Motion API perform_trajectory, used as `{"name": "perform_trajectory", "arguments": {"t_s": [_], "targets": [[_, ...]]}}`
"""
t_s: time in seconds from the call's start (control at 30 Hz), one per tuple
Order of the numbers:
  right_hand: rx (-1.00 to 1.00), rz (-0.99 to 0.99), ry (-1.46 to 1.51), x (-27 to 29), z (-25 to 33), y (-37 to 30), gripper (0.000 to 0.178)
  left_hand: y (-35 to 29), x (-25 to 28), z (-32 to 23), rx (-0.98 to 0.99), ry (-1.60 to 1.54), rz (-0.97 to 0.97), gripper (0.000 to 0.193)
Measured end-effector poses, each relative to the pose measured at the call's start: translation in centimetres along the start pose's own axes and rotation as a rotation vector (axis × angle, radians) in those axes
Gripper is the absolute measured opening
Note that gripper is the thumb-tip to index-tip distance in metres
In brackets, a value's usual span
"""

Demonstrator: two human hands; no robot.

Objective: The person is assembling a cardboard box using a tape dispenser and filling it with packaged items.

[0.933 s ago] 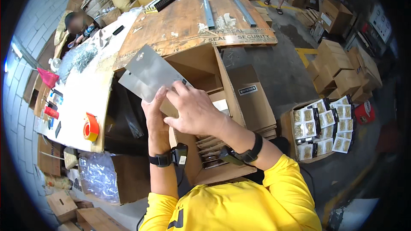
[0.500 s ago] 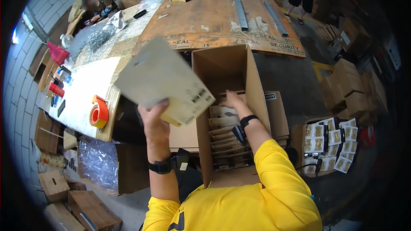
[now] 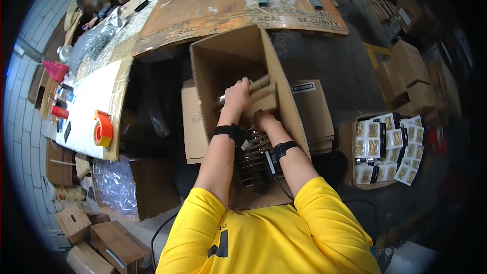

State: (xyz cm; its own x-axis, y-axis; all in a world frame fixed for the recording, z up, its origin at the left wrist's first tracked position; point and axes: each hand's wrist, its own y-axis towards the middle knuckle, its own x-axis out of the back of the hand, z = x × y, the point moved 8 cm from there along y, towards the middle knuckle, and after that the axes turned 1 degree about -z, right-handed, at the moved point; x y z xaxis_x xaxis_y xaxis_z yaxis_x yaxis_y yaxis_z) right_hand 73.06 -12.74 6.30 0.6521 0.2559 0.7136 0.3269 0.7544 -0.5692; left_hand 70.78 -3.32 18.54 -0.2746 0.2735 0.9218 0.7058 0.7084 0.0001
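A tall open cardboard box stands in front of me, and both my hands are inside it. My left hand is closed on a flat cream-coloured packet, held edge-up and partly hidden by the hand. Just below it, my right hand has its fingers curled in at the packets; what they grip is hidden. A row of similar flat packets stands on edge in the near part of the box, between my forearms.
Flattened cardboard lies right of the box. A carton of small clear-fronted packs stands further right. On the left table are an orange tape dispenser and bubble wrap. A person sits at the far left.
My left hand has carried the flat packet from above the left side down into the box. My right hand stays in the box, fingers curled. The view has shifted.
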Motion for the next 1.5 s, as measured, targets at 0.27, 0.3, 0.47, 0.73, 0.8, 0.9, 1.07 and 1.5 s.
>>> {"name": "perform_trajectory", "arguments": {"t_s": [0.27,0.3,0.47,0.73,0.8,0.9,1.07,1.5], "targets": [[-0.001,-0.030,0.205,1.6,-3.1,-1.4,0.026,-4.7,-12.2,3.8,-0.037,-0.078,0.586,0.053],[-0.089,-0.102,0.247,2.7,-3.2,-2.3,0.024,-5.2,-12.7,4.6,-0.027,-0.166,0.624,0.058],[-0.086,-0.480,0.343,7.0,-1.4,-3.0,0.021,-5.5,-13.5,5.1,-0.112,0.018,0.580,0.069],[-0.100,-0.302,0.252,0.6,-5.4,-3.2,0.040,-4.5,-13.0,9.2,0.127,-0.864,0.516,0.051],[-0.208,-0.254,0.296,0.8,-6.7,-4.6,0.041,-5.0,-12.6,5.9,0.030,-0.650,0.534,0.042],[-0.242,-0.365,0.355,1.1,-7.3,-4.8,0.036,-6.6,-12.6,1.8,-0.210,0.069,0.275,0.045],[0.114,-0.844,0.307,11.7,-1.5,-9.6,0.036,-7.4,-12.9,2.4,-0.242,0.043,0.139,0.048],[0.209,0.308,0.942,0.9,-7.2,-22.8,0.076,-5.7,-15.8,0.3,-0.134,0.025,0.440,0.040]]}}
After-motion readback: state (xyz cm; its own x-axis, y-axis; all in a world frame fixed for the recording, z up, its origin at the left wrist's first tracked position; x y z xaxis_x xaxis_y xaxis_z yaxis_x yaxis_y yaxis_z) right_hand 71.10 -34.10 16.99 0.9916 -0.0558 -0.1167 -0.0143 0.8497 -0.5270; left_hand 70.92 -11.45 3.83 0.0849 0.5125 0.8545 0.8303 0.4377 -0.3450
